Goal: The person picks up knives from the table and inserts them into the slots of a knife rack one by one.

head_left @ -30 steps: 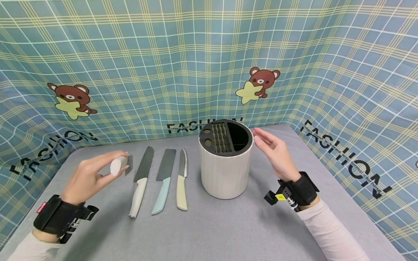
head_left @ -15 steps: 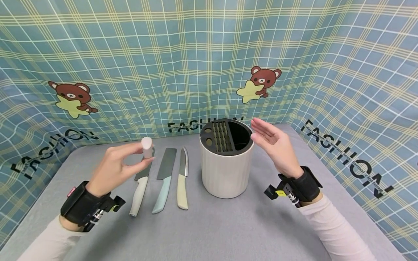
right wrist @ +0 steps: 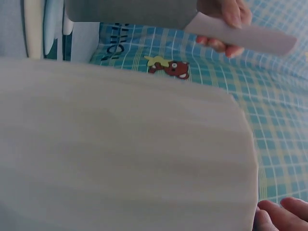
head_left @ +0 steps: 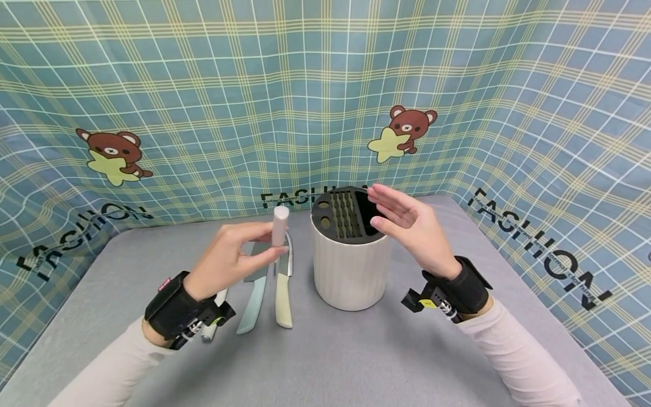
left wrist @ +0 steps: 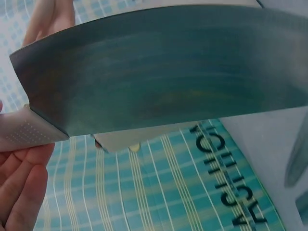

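Observation:
My left hand (head_left: pixel 231 257) pinches a kitchen knife by its pale pinkish handle (head_left: pixel 279 226), which stands upright in the head view. Its broad grey blade (left wrist: pixel 159 72) fills the upper left wrist view and points down. To the right stands a ribbed white knife block (head_left: pixel 351 277) with a black slotted top (head_left: pixel 346 217). At that block's right rim is my right hand (head_left: pixel 417 232), fingers fairly straight; whether they touch the rim I cannot tell. Below my left hand lie a blue-handled cleaver (head_left: pixel 252 305) and a knife with a cream handle (head_left: pixel 283 299).
A white-handled knife (head_left: pixel 208 330) lies left of the others, mostly hidden by my left hand and wrist. The grey tabletop (head_left: pixel 325 362) meets a blue plaid curtain (head_left: pixel 254 102) at the back and sides.
My left hand has carried the knife rightward, from the left side toward the block, and its handle has turned upright. My right hand has shifted slightly left over the block's rim.

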The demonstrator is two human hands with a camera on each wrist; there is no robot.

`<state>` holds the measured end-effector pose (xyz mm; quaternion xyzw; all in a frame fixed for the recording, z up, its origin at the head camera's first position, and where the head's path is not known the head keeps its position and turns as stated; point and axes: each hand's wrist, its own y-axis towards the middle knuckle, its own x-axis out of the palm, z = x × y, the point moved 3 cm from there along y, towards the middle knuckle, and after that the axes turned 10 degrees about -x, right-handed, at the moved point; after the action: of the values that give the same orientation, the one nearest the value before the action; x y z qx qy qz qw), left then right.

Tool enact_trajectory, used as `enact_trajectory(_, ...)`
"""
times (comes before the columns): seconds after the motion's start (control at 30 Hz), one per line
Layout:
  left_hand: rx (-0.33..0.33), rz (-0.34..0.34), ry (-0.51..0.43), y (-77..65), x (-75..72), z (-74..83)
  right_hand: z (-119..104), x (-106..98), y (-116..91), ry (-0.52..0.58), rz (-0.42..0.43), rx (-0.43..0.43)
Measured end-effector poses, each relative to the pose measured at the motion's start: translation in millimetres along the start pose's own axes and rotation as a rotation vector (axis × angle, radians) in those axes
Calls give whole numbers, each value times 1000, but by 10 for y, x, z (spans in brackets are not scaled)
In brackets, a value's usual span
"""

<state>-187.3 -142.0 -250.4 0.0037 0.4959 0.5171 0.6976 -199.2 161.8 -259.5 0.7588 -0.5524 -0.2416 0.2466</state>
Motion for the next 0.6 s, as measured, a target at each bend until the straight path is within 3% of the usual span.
enact_trajectory(0.3,29,-45,-48,128,216,197,-20,178,69,2,-71,22)
enact_trajectory(0.6,56,-56,-10,234,408,340,-43,335,104,49,-115,31)
